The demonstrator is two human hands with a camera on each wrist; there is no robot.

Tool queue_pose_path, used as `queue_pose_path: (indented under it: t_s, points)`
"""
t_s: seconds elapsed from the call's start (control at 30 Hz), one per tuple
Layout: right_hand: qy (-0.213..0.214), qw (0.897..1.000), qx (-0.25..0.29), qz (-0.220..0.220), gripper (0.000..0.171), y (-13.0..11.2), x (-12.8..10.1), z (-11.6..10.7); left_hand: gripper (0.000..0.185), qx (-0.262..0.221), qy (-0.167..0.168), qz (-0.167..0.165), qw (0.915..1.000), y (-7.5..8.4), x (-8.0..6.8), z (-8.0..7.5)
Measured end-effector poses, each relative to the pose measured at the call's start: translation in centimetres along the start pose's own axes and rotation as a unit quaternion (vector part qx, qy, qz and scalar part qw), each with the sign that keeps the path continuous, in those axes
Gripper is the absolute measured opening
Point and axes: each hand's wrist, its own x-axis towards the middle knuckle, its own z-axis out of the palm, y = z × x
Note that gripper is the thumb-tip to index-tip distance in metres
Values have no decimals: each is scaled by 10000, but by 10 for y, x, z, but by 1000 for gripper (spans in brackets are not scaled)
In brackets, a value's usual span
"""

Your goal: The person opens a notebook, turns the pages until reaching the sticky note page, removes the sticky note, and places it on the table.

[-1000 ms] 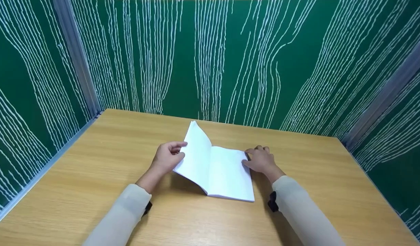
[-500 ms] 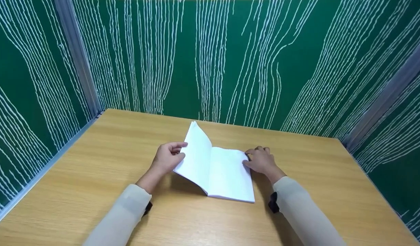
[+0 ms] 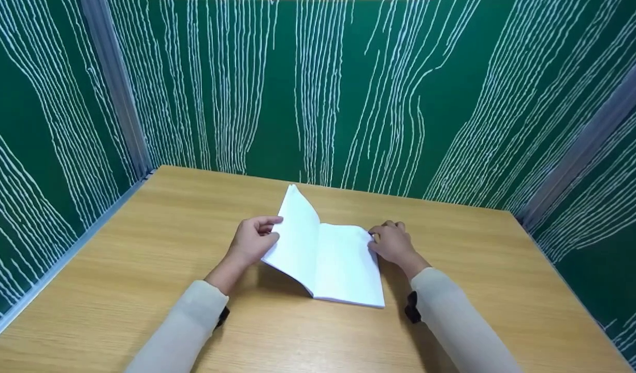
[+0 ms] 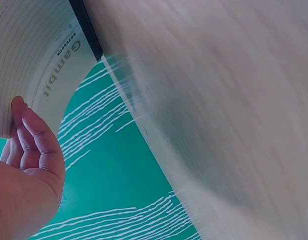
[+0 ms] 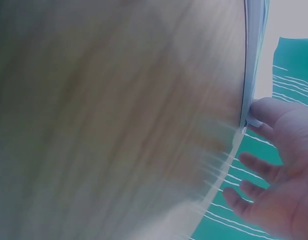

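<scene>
A white notebook lies open on the wooden table. My left hand grips its left side and holds that part tilted up off the table. In the left wrist view the lifted cover reads "Gambit", and my left hand has its fingers at the page edges. My right hand sits at the notebook's right edge, thumb against the pages. The right wrist view shows the stack of pages edge-on, with my right hand touching it by the thumb while the fingers spread loosely beside it.
Green panels with white wavy lines wall in the table at the back and on both sides. Bare wood lies around the notebook, and the front of the table runs toward me.
My right hand has crept slightly up and left along the notebook's right edge. The left hand and the raised pages have barely moved.
</scene>
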Motion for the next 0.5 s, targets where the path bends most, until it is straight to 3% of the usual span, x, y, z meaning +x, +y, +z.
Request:
queue_pose_path:
  t_s: [0.5]
  points:
    - [105, 9995, 251, -136, 32, -3, 1, 0, 31, -33, -15, -83, 10000, -3, 2, 1]
